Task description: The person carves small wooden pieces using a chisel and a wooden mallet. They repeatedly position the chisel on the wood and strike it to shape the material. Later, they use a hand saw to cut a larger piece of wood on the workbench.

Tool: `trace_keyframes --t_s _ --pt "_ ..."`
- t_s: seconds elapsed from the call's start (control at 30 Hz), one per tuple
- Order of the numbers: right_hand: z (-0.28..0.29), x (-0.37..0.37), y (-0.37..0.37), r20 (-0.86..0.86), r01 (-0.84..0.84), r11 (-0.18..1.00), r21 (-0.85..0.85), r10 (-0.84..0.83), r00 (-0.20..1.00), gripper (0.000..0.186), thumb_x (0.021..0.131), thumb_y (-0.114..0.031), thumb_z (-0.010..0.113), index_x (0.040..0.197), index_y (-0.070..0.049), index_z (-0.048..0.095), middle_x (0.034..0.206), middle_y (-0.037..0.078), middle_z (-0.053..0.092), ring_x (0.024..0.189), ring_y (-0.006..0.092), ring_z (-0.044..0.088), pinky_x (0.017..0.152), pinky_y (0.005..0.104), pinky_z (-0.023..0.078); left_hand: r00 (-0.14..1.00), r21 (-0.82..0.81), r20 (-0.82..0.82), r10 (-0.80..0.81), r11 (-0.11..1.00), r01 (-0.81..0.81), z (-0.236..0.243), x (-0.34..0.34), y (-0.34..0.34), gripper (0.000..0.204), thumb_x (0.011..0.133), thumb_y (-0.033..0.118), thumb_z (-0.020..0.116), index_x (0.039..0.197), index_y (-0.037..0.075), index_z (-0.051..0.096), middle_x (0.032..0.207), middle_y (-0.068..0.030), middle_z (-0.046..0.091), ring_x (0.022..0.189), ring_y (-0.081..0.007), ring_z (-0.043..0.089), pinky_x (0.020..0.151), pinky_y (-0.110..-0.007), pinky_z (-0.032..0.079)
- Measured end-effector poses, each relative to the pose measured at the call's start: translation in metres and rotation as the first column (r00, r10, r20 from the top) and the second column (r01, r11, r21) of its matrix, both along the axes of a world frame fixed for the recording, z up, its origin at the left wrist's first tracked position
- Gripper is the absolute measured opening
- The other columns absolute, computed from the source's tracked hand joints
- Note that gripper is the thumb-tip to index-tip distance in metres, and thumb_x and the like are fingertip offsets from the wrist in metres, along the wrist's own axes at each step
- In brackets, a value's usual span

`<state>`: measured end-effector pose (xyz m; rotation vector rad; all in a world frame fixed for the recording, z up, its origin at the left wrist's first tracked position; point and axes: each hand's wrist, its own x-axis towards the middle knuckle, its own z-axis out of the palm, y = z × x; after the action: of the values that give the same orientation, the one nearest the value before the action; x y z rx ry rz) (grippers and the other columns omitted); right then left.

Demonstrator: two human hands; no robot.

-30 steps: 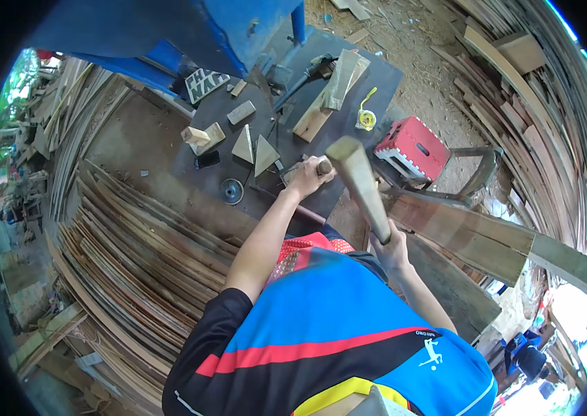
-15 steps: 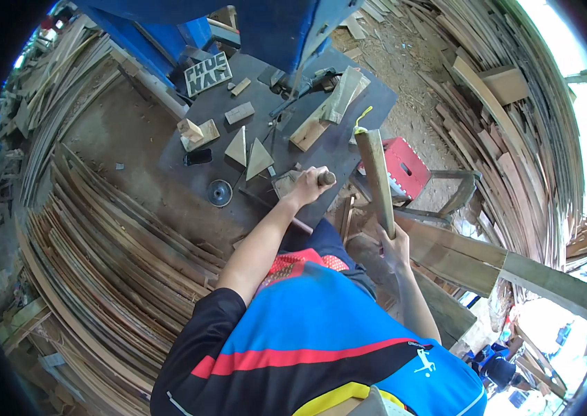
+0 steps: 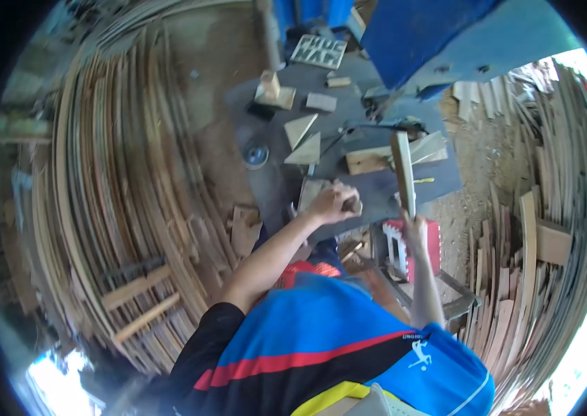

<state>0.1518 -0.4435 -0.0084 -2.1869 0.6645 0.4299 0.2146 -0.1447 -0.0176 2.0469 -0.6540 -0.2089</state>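
I observe the left hand (image 3: 333,203) clenched around a round handle (image 3: 353,205) at the near edge of the dark table (image 3: 376,195). I observe the right hand (image 3: 415,230) grasping the lower end of a wooden bar (image 3: 402,170), near the red-and-white stool (image 3: 433,249).

Long boards lie stacked (image 3: 99,173) across the left side of the workshop, and more timber is piled (image 3: 567,173) along the right. Between them, a dark table (image 3: 383,191) stands on a brown dirt floor (image 3: 203,66), a blue metal structure (image 3: 432,41) looms over its far side, and a red-and-white stool (image 3: 434,246) sits nearby. Daylight glares at the right rim and lower left.
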Motion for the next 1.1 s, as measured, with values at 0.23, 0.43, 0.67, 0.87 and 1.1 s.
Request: trace_keyframes --t_s 0.23,0.43,0.67,0.87,1.1 --pt "-0.028 0.079 0.024 0.024 -0.239 0.971 -0.005 0.239 0.971 0.057 0.092 -0.049 0.063 0.067 0.002 0.064 0.054 0.013 0.06 0.055 0.0275 0.067 0.059 0.0416 0.053 0.923 0.02 -0.017 0.384 0.923 -0.383 0.032 -0.059 -0.008 0.039 0.082 0.024 0.082 0.114 0.008 0.068 0.114 -0.0135 0.07 0.11 -0.031 0.066 0.095 -0.04 0.051" --pt "-0.098 0.088 0.047 0.03 -0.249 0.962 0.113 0.248 0.968 0.053 0.093 -0.049 0.063 0.074 0.001 0.061 0.06 0.01 0.062 0.047 0.0186 0.062 0.046 0.0359 0.049 0.871 0.079 -0.085 0.484 0.875 -0.478 0.052 -0.076 -0.019 0.041 0.086 0.027 0.078 0.121 0.011 0.064 0.114 -0.0132 0.07 0.108 -0.0324 0.067 0.092 -0.04 0.053" --pt "-0.077 0.097 0.065 -0.073 -0.343 0.934 -0.102 0.337 0.939 0.065 0.09 -0.055 0.06 0.12 0.003 0.055 0.115 0.031 0.066 0.109 0.0453 0.065 0.094 0.0516 0.051 0.825 0.027 -0.213 0.524 0.847 -0.531 0.037 -0.088 -0.004 0.038 0.091 0.025 0.073 0.122 0.007 0.066 0.112 -0.0154 0.073 0.102 -0.0273 0.072 0.089 -0.037 0.055" --pt "-0.069 0.092 0.055 0.015 -0.443 0.885 -0.145 0.449 0.893 0.058 0.09 -0.047 0.065 0.122 0.0 0.057 0.114 0.025 0.068 0.111 0.0411 0.064 0.096 0.0486 0.05 0.752 0.145 -0.239 0.614 0.788 -0.598 -0.012 -0.104 0.032 0.025 0.093 0.019 0.063 0.116 0.009 0.069 0.112 -0.0116 0.073 0.102 -0.031 0.071 0.087 -0.04 0.056" --pt "-0.033 0.064 0.046 0.418 -0.515 0.827 -0.227 0.56 0.715 0.047 0.094 -0.039 0.063 0.117 0.002 0.06 0.11 0.024 0.064 0.103 0.0423 0.063 0.091 0.0501 0.049 0.856 0.465 0.109 0.505 0.735 -0.493 -0.075 -0.101 0.028 0.046 0.089 0.024 0.064 0.132 0.009 0.061 0.143 -0.0158 0.055 0.137 -0.0303 0.047 0.113 -0.048 0.037"
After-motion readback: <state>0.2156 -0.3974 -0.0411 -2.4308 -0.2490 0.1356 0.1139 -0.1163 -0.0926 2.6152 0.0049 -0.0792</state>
